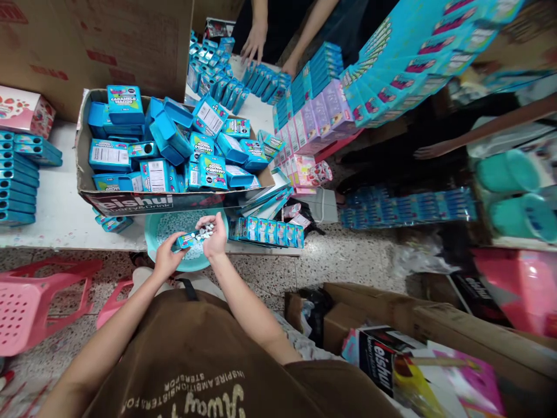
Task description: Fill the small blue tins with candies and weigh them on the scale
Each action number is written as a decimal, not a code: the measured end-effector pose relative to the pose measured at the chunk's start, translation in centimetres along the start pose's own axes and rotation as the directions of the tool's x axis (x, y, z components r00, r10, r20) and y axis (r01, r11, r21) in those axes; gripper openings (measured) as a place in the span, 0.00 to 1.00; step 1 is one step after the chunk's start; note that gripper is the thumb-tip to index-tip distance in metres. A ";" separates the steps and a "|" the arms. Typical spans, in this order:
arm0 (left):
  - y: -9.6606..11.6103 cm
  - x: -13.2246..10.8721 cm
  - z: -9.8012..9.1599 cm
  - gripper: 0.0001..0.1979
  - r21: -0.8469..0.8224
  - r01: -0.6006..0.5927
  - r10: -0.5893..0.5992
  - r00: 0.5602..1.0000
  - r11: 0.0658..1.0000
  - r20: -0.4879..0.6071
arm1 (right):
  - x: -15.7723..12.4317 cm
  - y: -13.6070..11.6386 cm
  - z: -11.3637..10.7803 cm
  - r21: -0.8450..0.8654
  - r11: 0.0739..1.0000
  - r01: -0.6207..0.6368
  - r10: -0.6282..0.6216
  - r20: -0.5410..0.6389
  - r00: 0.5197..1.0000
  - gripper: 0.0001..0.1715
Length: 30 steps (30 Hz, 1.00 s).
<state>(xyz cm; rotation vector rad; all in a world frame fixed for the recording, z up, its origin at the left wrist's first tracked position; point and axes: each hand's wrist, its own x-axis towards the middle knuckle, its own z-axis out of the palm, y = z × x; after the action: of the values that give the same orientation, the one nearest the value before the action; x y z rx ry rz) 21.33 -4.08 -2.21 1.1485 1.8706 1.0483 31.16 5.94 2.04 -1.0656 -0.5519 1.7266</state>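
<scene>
My left hand (167, 255) grips a small blue candy box (187, 240), tilted toward my other hand. Cupped beside it, my right hand (216, 237) holds several pale candies (204, 232) in its palm, close to the end of the box. Both hands are over a turquoise basin (152, 247) that contains many pale blue candies (174, 223). Just behind the basin stands a cardboard carton (130, 203) heaped with blue candy boxes (211, 171). Right of my hands, a row of blue boxes (267, 231) lines the table edge.
Across the white table (43, 235), a co-worker's hands (256, 40) touch rows of blue boxes (226, 87). Stacked boxes (17, 191) stand at the left, lilac boxes (322, 116) at the right. A pink stool (30, 302) is at my left, cartons (391, 313) lie on the right.
</scene>
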 end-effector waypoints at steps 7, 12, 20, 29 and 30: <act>-0.1 -0.2 0.4 0.18 -0.036 -0.062 0.062 0.998 0.997 -0.010 | -0.3 -0.1 0.1 -0.051 0.998 0.025 -0.025 -0.001 1.000 0.26; 0.0 -0.1 0.3 0.17 -0.050 -0.061 0.061 0.998 0.997 0.006 | -0.5 -0.1 0.0 -0.078 0.996 0.042 -0.046 -0.041 0.998 0.26; -0.1 -0.1 0.8 0.18 -0.118 -0.021 0.016 0.999 0.993 -0.046 | -0.4 -0.2 0.5 -0.060 0.998 0.024 -0.024 0.003 1.000 0.26; -0.1 0.2 1.1 0.17 -0.160 -0.030 0.026 0.999 0.987 -0.024 | -0.6 -0.2 0.4 -0.082 0.995 0.052 -0.054 -0.016 0.998 0.25; -0.2 0.2 1.2 0.17 -0.164 -0.018 0.013 1.000 0.986 -0.028 | -0.4 -0.2 0.3 -0.053 0.998 0.038 -0.040 -0.034 0.999 0.25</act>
<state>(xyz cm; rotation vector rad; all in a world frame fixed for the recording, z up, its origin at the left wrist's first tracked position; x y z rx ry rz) 22.23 -3.58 -2.96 1.0598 1.7620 1.2078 31.09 5.71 2.48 -1.1131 -0.5949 1.6639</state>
